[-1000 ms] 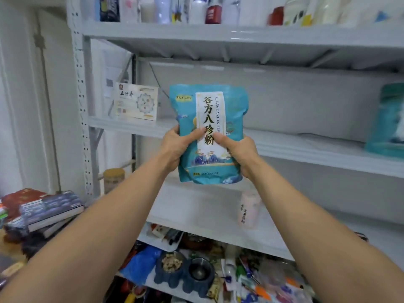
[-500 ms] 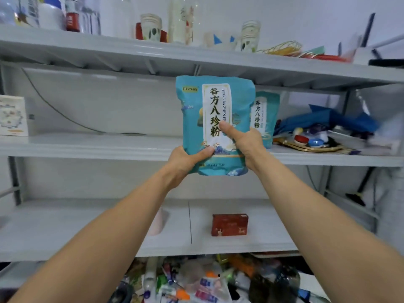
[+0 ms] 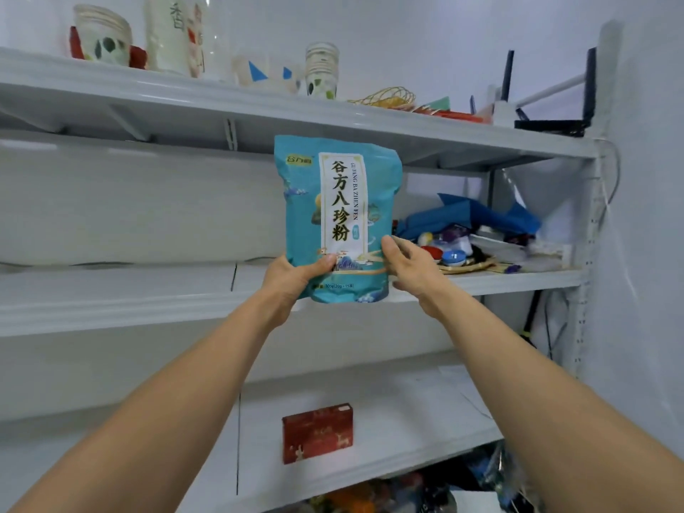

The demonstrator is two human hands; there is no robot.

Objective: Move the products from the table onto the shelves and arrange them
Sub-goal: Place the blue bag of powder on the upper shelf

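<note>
Carefully, we hold the teal pouch (image 3: 340,216) upright at the middle shelf's (image 3: 111,290) front edge, left hand (image 3: 292,279) gripping its corner, right hand (image 3: 411,268) open-fingered against its side, to land it flat.

Pouch (image 3: 338,216) upright before the middle shelf (image 3: 111,301) edge, left hand (image 3: 292,279) at its lower left, right hand (image 3: 411,268) at its right. Clutter (image 3: 477,231) lies right; cups (image 3: 322,70) on the top shelf (image 3: 148,94), box (image 3: 317,433) on the lower shelf (image 3: 407,401).

Teal pouch (image 3: 338,220) glossy plastic film; shelves (image 3: 111,301) smooth painted metal; red box (image 3: 317,433) matt cardboard
</note>
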